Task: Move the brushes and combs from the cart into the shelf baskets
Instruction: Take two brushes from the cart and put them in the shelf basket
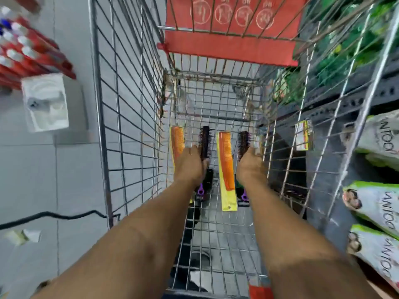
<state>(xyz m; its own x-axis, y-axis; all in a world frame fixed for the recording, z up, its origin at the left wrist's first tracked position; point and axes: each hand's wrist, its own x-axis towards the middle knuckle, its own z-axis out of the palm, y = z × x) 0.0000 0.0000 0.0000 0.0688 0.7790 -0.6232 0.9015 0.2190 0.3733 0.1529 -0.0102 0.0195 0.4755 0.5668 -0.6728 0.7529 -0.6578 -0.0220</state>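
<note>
Both arms reach down into the wire cart [121, 117], view is straight down from the head

Left hand [190, 164] sits on the cart floor over the left orange comb [177, 140] and against the left black brush [205, 142]; fingers are curled toward the brush shaft, but whether it's actually gripped I can't tell, knuckles hide the contact

Right hand [250, 164] is at the base of the right black brush [244, 143], bristle head sticking out at 12 o'clock from the hand. Looks wrapped around the handle, grip not confirmable, fingers hidden

Middle orange comb [226, 160] on its yellow backing card lies untouched between the two hands, long axis running 12 to 6

Purple hang tabs [200, 189] of the brush packaging show just at 6 o'clock of each hand, beside the forearms

All four items are in a row across the cart floor, center of frame: comb, brush, comb, brush, left to right

Red child-seat flap [228, 48] of the cart at 12 o'clock. White box [46, 102] on the floor at 9 o'clock, red-packaged stock at 10 o'clock. Green-and-grey pouches [375, 203] on shelving at 3 to 4 o'clock, outside the cart's right wall

Frame is motion-blurred, fine detail soft
</note>
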